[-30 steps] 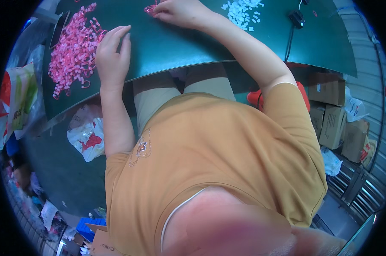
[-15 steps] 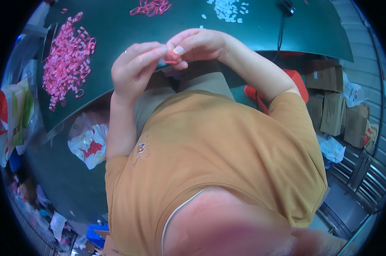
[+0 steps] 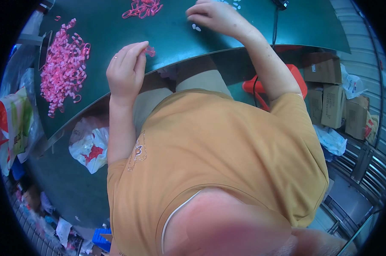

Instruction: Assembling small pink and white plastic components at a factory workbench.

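My left hand (image 3: pixel 127 70) is raised over the near edge of the green table, thumb and fingers pinched together. A small translucent pink loop-shaped piece (image 3: pixel 150 51) sticks out from its fingertips. My right hand (image 3: pixel 220 17) reaches across the table toward the far side, its fingertips drawn together; anything between them is too small to make out. Close below that hand lie two loose white oval pieces (image 3: pixel 196 27). More white pieces (image 3: pixel 235 5) show beyond the wrist, partly hidden by the hand.
A large heap of pink looped pieces (image 3: pixel 64 70) covers the table's left side, beside a dark flat device (image 3: pixel 45 50). Several red-pink loops (image 3: pixel 142 7) lie at the far middle. A black cable (image 3: pixel 275 27) crosses the right side. A red stool (image 3: pixel 295 79) and cardboard boxes (image 3: pixel 323 68) stand right.
My hands have parted. The right one has moved away and to the right, toward the white pieces; the left has drawn slightly left, keeping the pink piece.
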`<state>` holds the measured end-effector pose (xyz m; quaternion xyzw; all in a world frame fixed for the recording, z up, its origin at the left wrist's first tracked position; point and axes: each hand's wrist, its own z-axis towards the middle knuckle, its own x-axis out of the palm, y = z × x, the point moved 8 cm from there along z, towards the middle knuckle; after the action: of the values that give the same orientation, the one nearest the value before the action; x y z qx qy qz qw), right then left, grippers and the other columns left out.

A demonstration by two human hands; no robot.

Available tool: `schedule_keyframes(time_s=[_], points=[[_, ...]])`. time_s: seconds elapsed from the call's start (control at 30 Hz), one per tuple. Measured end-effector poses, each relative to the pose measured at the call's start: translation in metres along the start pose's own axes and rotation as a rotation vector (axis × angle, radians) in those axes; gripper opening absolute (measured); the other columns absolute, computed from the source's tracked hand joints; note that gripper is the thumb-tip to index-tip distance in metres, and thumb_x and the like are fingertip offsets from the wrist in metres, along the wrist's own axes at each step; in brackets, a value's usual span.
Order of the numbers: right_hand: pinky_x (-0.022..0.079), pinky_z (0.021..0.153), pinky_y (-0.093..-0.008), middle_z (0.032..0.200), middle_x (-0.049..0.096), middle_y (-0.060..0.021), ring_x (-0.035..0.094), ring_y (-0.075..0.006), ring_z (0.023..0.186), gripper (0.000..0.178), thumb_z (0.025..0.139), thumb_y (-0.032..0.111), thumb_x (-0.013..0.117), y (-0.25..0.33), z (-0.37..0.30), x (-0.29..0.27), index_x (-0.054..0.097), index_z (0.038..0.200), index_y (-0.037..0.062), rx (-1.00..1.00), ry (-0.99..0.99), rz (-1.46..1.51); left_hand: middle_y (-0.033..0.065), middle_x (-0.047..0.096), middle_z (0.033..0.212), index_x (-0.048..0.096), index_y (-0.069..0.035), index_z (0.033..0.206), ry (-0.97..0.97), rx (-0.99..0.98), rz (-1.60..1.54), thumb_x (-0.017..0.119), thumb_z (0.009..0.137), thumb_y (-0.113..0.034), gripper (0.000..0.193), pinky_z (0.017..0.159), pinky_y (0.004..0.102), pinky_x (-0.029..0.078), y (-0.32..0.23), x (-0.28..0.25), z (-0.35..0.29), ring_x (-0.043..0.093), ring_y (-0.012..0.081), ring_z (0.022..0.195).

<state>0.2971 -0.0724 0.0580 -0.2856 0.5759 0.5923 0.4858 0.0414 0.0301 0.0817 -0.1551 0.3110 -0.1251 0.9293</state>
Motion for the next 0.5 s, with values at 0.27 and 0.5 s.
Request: schedule_keyframes(time_s=[0.27, 0.5], points=[[0.057, 0.090, -0.0487, 0.099, 0.072, -0.0186, 0.072, -0.0397, 0.099, 0.020, 0.099, 0.022, 0.074, -0.004, -0.011, -0.014, 0.081, 0.106, 0.0043, -0.017, -0.087, -0.109, 0.0117, 0.080, 0.105, 0.078, -0.006, 0.115, 0.184, -0.169, 0.058, 0.073, 0.099, -0.003, 0.017, 0.086, 0.0397, 0.061, 0.024, 0.025, -0.009, 0.078, 0.0295, 0.099], [0.057, 0.088, -0.0494, 0.100, 0.072, -0.0162, 0.072, -0.0373, 0.096, 0.019, 0.099, 0.022, 0.074, 0.002, -0.007, -0.011, 0.081, 0.106, 0.0061, -0.140, -0.178, -0.352, 0.0114, 0.080, 0.105, 0.079, -0.006, 0.115, 0.186, -0.149, 0.072, 0.073, 0.098, -0.003, 0.017, 0.086, 0.0401, 0.061, 0.022, 0.024, -0.008, 0.077, 0.0294, 0.098]])
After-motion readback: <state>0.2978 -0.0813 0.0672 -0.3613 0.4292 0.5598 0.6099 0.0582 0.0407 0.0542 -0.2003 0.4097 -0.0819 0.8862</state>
